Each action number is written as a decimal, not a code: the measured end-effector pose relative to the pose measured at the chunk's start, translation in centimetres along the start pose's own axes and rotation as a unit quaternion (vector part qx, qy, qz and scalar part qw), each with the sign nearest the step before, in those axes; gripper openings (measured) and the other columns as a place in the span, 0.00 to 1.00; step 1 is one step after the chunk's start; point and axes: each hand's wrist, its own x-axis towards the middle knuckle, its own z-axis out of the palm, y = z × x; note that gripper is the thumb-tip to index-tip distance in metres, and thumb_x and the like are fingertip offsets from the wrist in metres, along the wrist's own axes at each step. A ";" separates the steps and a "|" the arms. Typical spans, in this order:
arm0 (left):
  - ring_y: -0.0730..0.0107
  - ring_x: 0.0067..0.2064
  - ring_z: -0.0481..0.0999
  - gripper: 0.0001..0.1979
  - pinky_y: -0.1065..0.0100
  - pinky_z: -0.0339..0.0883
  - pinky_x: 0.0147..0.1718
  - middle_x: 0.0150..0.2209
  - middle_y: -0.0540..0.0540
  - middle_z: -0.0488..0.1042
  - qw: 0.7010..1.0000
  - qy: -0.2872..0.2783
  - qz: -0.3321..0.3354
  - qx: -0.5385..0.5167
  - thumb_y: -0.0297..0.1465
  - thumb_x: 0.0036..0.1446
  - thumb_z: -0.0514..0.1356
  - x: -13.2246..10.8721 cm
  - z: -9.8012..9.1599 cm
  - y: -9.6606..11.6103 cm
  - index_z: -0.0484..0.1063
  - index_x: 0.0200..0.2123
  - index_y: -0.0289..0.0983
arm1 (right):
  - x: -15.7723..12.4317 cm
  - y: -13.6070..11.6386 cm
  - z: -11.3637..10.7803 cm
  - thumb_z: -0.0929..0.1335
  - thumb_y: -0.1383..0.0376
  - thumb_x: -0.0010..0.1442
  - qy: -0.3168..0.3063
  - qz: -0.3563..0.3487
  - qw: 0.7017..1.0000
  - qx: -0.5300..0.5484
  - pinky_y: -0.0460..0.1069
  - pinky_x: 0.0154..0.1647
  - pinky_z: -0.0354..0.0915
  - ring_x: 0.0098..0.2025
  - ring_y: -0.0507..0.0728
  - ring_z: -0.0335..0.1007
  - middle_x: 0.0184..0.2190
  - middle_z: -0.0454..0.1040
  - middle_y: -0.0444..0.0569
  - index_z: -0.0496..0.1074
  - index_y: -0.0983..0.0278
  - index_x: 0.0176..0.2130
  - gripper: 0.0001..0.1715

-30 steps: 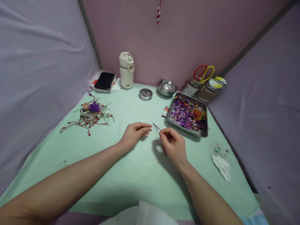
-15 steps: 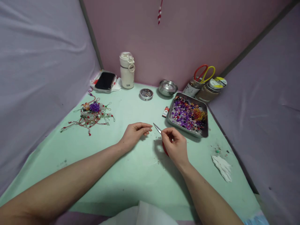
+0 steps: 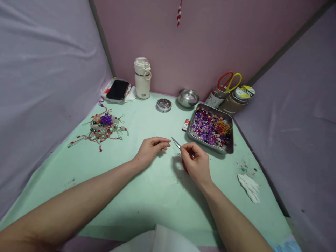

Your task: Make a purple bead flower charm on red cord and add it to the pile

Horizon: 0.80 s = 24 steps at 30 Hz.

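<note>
In my right hand (image 3: 197,161) is a pair of scissors (image 3: 176,143), its pointed metal blades angled up and left and part of a red handle showing below the fingers. The blade tips lie just right of my left fingertips, with a small gap between. My left hand (image 3: 150,150) is closed in a pinch, thumb against fingers; whatever it may hold is too small to make out. Beneath the blades, a few tiny clear beads (image 3: 176,154) lie on the pale green tabletop (image 3: 147,196).
A metal tray (image 3: 210,148) of mixed beads sits right. Strung bead pieces (image 3: 105,126) lie left. Along the back are a phone (image 3: 118,90), a cream bottle (image 3: 142,84), a round clear case (image 3: 164,105), a steel bowl (image 3: 188,98) and jars (image 3: 232,105). Crumpled tissue (image 3: 248,188) lies right.
</note>
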 end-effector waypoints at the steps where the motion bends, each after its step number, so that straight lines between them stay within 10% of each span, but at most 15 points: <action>1: 0.71 0.29 0.74 0.09 0.67 0.69 0.34 0.31 0.45 0.81 1.000 -0.002 0.001 0.000 0.32 0.47 0.66 0.0 0.0 0.0 0.80 0.33 0.37 | 0.0 0.0 0.0 0.66 0.64 0.57 -0.001 0.002 1.000 0.001 0.46 0.26 0.58 0.24 0.50 0.60 0.23 0.68 0.42 0.69 0.62 0.29 0.06; 24: 0.72 0.30 0.75 0.10 0.68 0.70 0.34 0.33 0.45 0.80 0.998 -0.054 0.003 0.032 0.32 0.48 0.63 -0.3 0.2 0.0 0.79 0.34 0.36 | 0.4 0.7 0.0 0.67 0.63 0.54 -0.057 0.090 0.994 0.037 0.45 0.25 0.56 0.23 0.49 0.57 0.21 0.66 0.40 0.69 0.63 0.27 0.06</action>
